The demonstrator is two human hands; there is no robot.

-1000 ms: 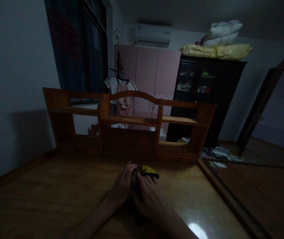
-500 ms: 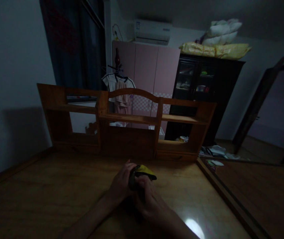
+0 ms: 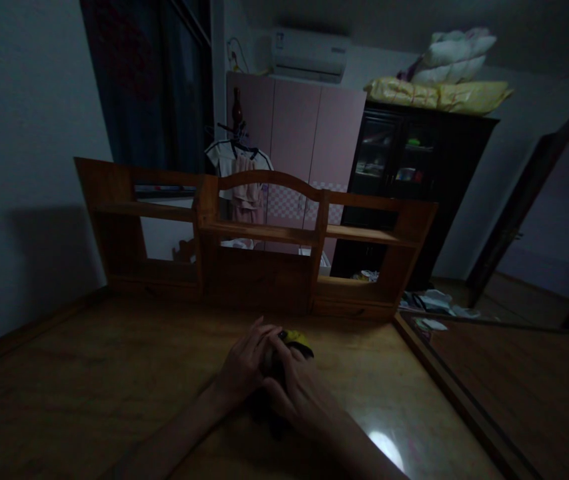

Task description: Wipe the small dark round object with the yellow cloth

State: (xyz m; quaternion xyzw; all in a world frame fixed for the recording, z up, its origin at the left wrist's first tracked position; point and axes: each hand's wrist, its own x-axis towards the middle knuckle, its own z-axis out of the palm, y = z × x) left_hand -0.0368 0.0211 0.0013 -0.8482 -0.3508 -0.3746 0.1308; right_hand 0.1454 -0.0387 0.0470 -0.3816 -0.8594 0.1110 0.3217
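A small yellow-and-black object (image 3: 295,338) is at the wooden surface, mostly hidden by my hands; its exact kind is too dark to make out. My left hand (image 3: 244,363) holds it from the left side, fingers bent over its top. My right hand (image 3: 300,390) lies over its near right part, fingers curled across it and their tips meeting the left fingers. The yellow part shows beyond the right fingers, with a dark edge below it. Something dark lies in the shadow under my wrists.
A wooden shelf unit (image 3: 259,233) with open compartments stands along the far edge of the tabletop (image 3: 139,373). A raised wooden edge (image 3: 444,380) runs down the right side. A wall (image 3: 29,220) closes off the left. Wardrobes (image 3: 292,127) stand farther back.
My right hand has shifted from pinching at the object's dark rim to lying flatter over it, its fingertips now against the left hand. Less of the object shows. The view has tilted slightly.
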